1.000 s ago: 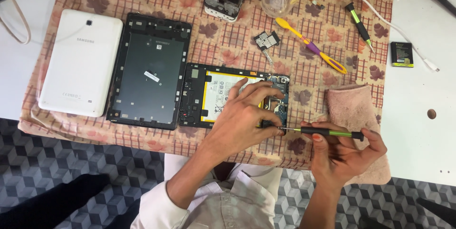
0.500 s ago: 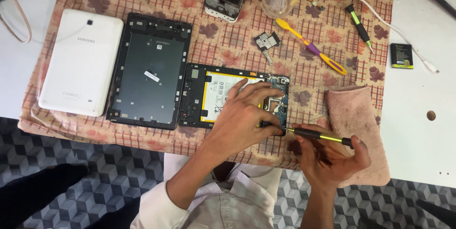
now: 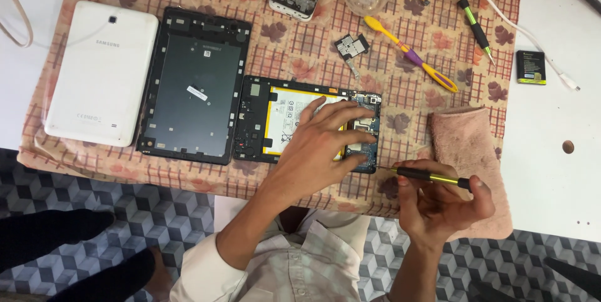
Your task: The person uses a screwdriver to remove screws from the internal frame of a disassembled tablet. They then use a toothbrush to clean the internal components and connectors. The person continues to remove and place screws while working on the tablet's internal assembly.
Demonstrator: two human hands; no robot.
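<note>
Left hand lies open, pinning the opened tablet near the desk's front edge, while right hand grips the screwdriver; keep its tip squarely seated

One head camera looks steeply down, close over the worktable.

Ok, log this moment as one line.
left hand: pressing opened tablet | right hand: holding screwdriver, tip at tablet's lower right corner | surface: patterned cloth
</note>
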